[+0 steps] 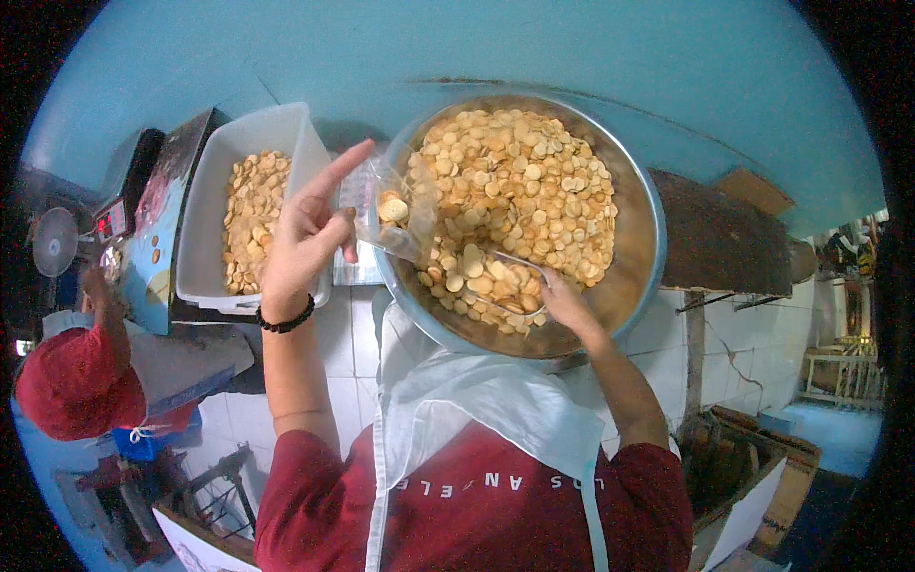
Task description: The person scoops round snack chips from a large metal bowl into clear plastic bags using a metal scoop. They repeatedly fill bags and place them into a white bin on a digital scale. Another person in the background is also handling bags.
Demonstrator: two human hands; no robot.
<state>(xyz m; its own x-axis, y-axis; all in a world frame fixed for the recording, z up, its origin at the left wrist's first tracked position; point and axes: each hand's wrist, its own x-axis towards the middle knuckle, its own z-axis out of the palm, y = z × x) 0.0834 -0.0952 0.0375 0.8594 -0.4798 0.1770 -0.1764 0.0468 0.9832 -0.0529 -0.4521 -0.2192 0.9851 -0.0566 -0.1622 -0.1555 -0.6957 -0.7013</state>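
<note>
My left hand [310, 227] pinches the edge of a clear plastic bag [416, 250] beside the basin's left rim, its index finger stretched out. A few round, pale golden chips [392, 207] show in the bag. Inside the large metal basin [636, 300], my right hand [562, 297] grips a scoop [519, 257] loaded with the same chips. Only the scoop's thin edges show, so its material is hard to tell. A deep heap of chips [524, 172] fills much of the basin, with a hollow around the scoop.
To the left stands a white plastic tub [205, 234] partly filled with chips. Beyond it are a table [152, 276], a scale with a red display [112, 221] and a co-worker in a red cap [67, 386]. A dark brown surface [724, 238] lies right of the basin.
</note>
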